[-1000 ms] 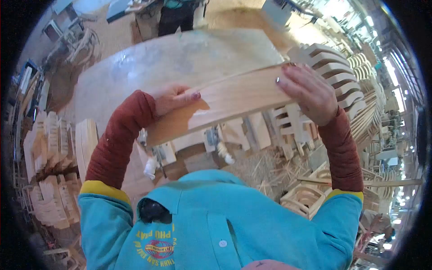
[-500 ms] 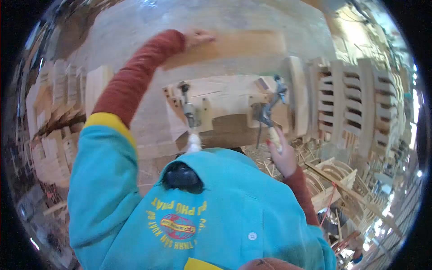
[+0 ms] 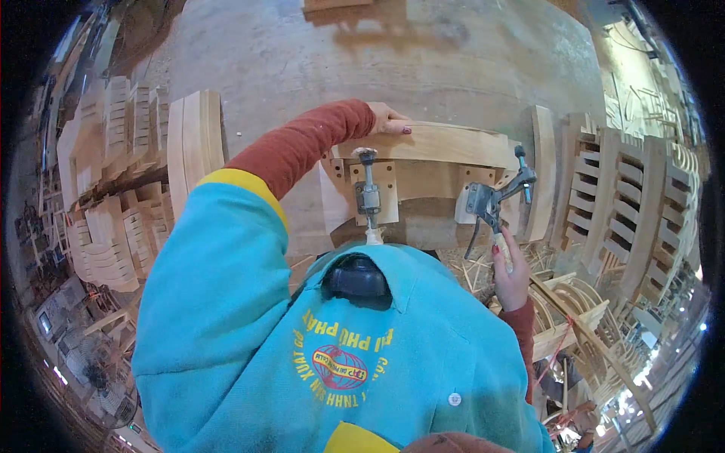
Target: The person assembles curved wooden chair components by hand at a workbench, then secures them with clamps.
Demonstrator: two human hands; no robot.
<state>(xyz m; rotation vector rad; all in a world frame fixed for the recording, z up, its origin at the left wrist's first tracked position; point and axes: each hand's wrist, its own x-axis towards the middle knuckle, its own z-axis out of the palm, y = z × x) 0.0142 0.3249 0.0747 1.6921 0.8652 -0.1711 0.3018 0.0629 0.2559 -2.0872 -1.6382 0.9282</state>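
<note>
My left hand (image 3: 389, 121) grips the left part of a curved wooden board (image 3: 453, 143), fingers over its far edge. The board lies along the far side of a wooden jig (image 3: 340, 200). Two metal toggle clamps are mounted on the jig. The left clamp (image 3: 368, 195) points away from me, its tip close to the board's near edge. My right hand (image 3: 512, 275) is closed around the pale wrapped handle of the right toggle clamp (image 3: 495, 198), whose arm is raised at an angle.
Upright curved boards (image 3: 195, 136) stand left of the jig, and another board (image 3: 540, 174) stands right of it. Slatted wooden parts (image 3: 627, 204) are stacked at the right, with more stacks (image 3: 113, 234) at the left. A wooden piece (image 3: 336, 6) lies at the table's far side.
My left hand has brought the curved board nearer, from the bare table beyond the jig onto its far side. My right hand keeps hold of the clamp handle. The view has shifted.
</note>
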